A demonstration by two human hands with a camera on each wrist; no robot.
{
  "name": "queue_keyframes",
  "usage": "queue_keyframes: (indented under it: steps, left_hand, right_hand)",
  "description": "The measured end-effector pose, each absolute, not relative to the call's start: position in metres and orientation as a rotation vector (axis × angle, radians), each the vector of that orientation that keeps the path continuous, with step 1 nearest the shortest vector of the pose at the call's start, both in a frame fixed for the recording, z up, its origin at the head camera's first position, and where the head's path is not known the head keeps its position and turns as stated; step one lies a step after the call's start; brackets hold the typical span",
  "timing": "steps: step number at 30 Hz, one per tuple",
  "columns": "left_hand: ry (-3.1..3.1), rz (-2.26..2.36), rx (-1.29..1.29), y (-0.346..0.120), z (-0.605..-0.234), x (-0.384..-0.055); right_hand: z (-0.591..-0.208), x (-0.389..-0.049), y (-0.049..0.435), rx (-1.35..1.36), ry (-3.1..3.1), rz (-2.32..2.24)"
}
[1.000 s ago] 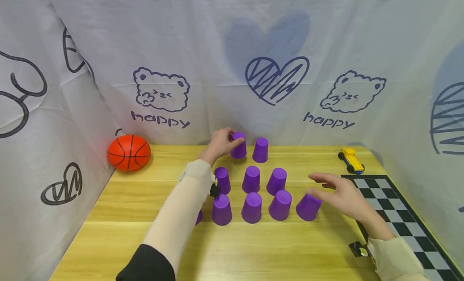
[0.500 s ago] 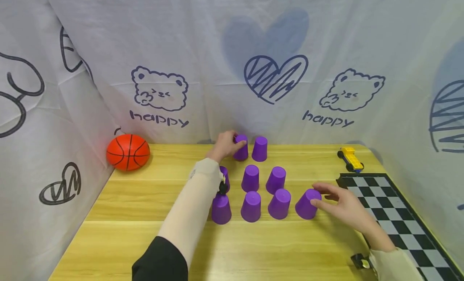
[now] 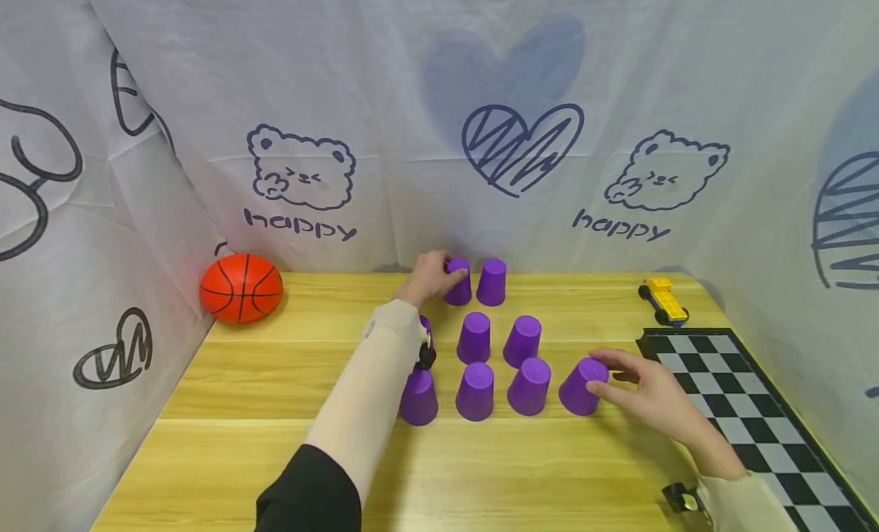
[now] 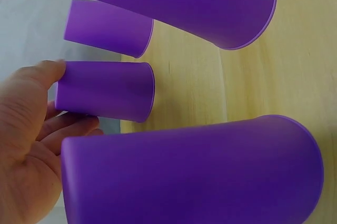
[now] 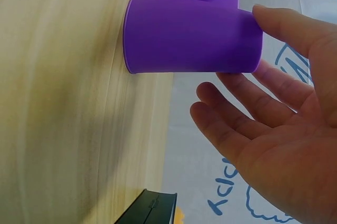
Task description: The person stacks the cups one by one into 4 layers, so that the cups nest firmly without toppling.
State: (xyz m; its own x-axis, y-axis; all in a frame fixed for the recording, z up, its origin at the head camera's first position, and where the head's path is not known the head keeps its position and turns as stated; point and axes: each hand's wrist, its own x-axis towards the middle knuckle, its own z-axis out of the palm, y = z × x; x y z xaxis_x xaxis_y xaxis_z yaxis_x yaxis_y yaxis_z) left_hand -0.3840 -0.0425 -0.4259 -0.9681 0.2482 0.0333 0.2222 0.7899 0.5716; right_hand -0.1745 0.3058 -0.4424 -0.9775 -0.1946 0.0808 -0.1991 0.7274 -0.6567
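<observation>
My left hand (image 3: 426, 278) pinches the left cup (image 3: 458, 289) of the back pair, an upside-down purple plastic cup. In the left wrist view its thumb lies on one side near the base, with fingers on the other. Beside that cup stands another purple cup (image 3: 491, 282). At the right end of the front row, my right hand (image 3: 648, 388) holds a purple cup (image 3: 578, 391) between thumb and fingers near its top. That cup's rim rests on the table. More upside-down cups (image 3: 474, 338) form a middle and a front row, some partly hidden by my left sleeve.
An orange toy basketball (image 3: 241, 288) sits at the table's back left. At the back right is a yellow toy truck (image 3: 663, 301). A black-and-white checkered board (image 3: 728, 398) lies along the right edge. A printed cloth (image 3: 384, 97) hangs behind the table.
My left hand has moved slightly right with its cup, nearer to the other back cup. My right hand has come in to the front right cup and taken hold of it.
</observation>
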Motion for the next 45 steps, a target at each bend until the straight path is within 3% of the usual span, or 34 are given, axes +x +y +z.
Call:
queue_keyframes:
  steps: [23,36,45]
  left_hand:
    - [2.888,0.902,0.350,-0.045,-0.420,-0.379]
    - [2.887,0.897,0.535,-0.073,-0.361,-0.373]
    - [2.847,0.916,0.691,-0.113,-0.343,-0.339]
  right_hand:
    - [-0.444,-0.174,0.304,0.320,-2.924,1.150]
    - [-0.439,-0.176,0.305,0.361,-2.892,1.111]
    - [-0.421,-0.205,0.298,0.403,-2.850,1.093]
